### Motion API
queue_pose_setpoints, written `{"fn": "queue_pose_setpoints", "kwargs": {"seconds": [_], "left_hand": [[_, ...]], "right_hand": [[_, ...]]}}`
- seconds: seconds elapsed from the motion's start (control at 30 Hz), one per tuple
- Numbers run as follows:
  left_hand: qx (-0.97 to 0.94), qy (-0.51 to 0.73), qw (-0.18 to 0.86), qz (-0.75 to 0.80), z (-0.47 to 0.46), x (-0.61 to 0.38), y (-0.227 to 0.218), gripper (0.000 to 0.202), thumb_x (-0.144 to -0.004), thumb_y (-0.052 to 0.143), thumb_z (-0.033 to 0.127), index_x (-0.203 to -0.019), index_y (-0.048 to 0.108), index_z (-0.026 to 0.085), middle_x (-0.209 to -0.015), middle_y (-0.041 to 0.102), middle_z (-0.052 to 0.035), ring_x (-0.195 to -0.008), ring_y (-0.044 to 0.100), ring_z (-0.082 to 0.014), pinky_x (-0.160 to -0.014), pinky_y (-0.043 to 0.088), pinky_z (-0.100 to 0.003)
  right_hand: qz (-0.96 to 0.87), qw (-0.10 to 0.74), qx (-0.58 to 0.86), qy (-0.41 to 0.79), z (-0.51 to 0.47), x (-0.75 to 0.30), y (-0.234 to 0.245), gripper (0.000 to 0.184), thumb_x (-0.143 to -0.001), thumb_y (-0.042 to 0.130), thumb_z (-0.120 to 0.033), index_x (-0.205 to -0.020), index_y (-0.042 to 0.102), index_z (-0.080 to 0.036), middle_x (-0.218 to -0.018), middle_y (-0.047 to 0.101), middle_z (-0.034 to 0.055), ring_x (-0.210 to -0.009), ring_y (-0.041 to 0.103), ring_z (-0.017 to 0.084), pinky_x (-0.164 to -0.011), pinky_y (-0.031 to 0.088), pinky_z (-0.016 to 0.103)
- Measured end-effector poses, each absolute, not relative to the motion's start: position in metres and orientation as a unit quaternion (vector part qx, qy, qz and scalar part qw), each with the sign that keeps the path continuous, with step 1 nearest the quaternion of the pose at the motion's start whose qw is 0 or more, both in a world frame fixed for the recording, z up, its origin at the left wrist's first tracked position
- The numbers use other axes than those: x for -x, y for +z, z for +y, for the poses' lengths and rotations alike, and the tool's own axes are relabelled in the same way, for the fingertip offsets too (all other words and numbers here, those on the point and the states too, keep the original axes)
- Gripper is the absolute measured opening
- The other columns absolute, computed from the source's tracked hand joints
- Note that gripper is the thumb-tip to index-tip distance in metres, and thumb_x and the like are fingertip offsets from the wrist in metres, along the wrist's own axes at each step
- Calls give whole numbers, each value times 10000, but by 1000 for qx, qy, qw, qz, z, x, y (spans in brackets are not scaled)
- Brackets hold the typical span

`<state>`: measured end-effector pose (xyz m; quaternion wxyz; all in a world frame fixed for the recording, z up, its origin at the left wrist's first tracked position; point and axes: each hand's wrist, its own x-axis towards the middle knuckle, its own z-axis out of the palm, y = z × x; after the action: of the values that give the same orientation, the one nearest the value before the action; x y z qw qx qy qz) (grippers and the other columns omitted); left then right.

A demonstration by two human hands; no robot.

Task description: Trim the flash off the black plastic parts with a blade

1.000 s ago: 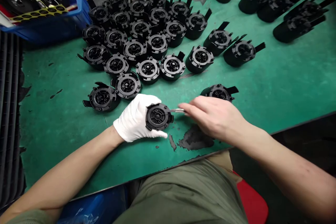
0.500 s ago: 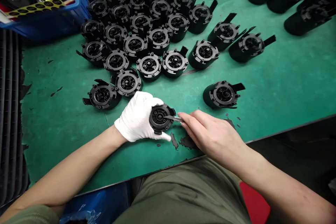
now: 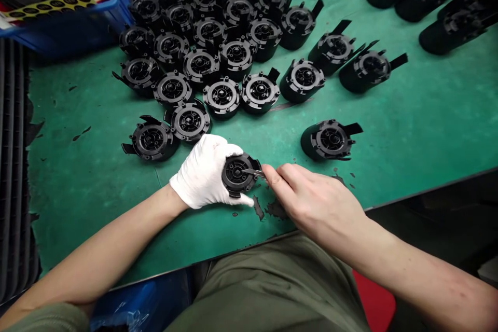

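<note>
My left hand (image 3: 206,174), in a white glove, is closed around a round black plastic housing (image 3: 238,175). Its ringed and ribbed end faces up, near the table's front edge. My bare right hand (image 3: 311,192) pinches a slim pointed metal tool (image 3: 254,172), which could be a small knife or tweezers. The tool's tip lies over the middle of the housing's face; whether it touches is unclear. My right fingers hide the tool's rear part. Just beyond my gloved hand stand two similar housings, one with a side tab (image 3: 152,139) and one beside it (image 3: 190,121).
Several more black housings (image 3: 221,96) crowd the green table (image 3: 97,166). One stands apart at the right (image 3: 330,140), and others fill the far right corner (image 3: 451,31). A blue bin (image 3: 78,31) is at the far left, with black ribbed trays (image 3: 13,166) below it.
The tool tip has shifted slightly left over the housing's face. My right hand has turned a little and moved closer to the housing, while the left keeps its hold.
</note>
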<state>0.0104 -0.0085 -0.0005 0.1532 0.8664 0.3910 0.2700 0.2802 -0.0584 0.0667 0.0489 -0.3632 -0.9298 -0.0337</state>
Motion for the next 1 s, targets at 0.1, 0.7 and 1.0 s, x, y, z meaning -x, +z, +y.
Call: {"fn": "queue_pose_setpoints", "kwargs": {"seconds": [0.1,0.7,1.0], "left_hand": [[-864,260,170,396,-8,-11,1,1112,-563,727,1072,-1201,691,163,-1044,683,-137,-981,619,-332,-900,548,-510],[-855,211,216,421,-4,-19,15,942,-478,794,1052,-940,728,234,-900,655,-93,-909,614,-334,-847,543,-515],[-860,215,210,411,-3,-20,16,912,-501,808,1034,-939,740,237,-862,648,-74,-851,617,-310,-799,534,-483]], "right_hand": [[-932,43,358,-47,-58,-279,69,439,-975,471,19,-1389,611,-5,-884,597,57,-760,524,209,-604,348,355],[-930,28,362,-61,-63,-274,75,496,-899,481,57,-1374,614,8,-851,605,54,-733,546,202,-573,362,349],[-931,27,363,-32,-75,-269,73,471,-910,491,44,-1353,632,-33,-879,636,65,-743,561,200,-624,400,332]]}}
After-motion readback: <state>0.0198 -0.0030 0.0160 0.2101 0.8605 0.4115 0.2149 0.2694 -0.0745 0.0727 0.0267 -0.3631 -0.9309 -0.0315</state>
